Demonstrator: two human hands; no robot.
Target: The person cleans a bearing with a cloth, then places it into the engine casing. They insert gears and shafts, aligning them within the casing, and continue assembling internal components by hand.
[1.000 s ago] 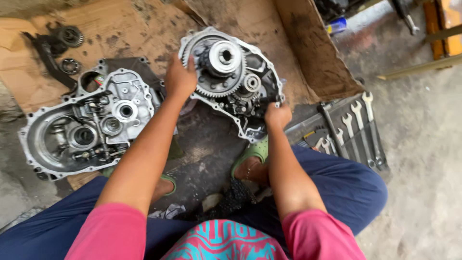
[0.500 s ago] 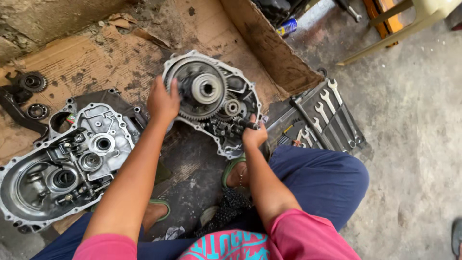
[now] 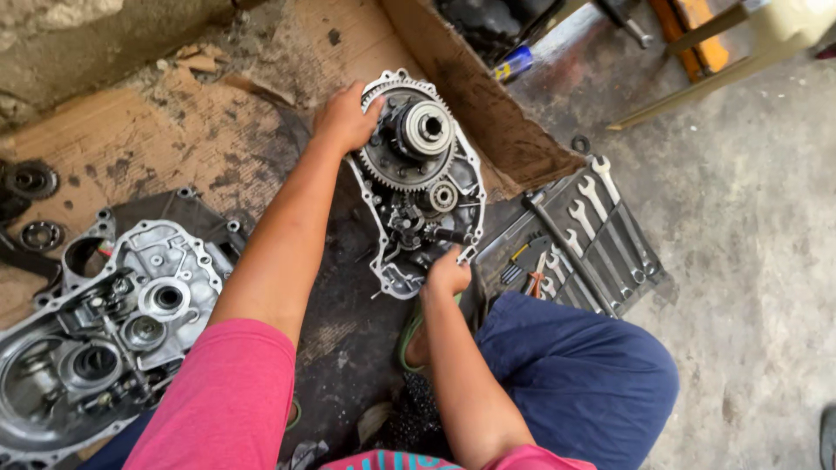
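Observation:
A metal gearbox case half (image 3: 470, 187) lies on oily cardboard, with a large toothed ring gear (image 3: 409, 157) and smaller gears inside it. My left hand (image 3: 346, 117) grips its far left rim next to the big gear. My right hand (image 3: 448, 274) holds the near edge of the same case. The case lies turned with its long side pointing away from me.
A second, larger case half (image 3: 96, 339) lies at the left. Loose gears and bearings (image 3: 33, 183) sit at the far left. An open tool roll of spanners (image 3: 592, 226) lies to the right on concrete. A torn cardboard flap (image 3: 488, 113) stands behind.
Both hands have turned the gearbox case clockwise on the cardboard. The view has swung, so the case and tool roll sit more to the centre and right.

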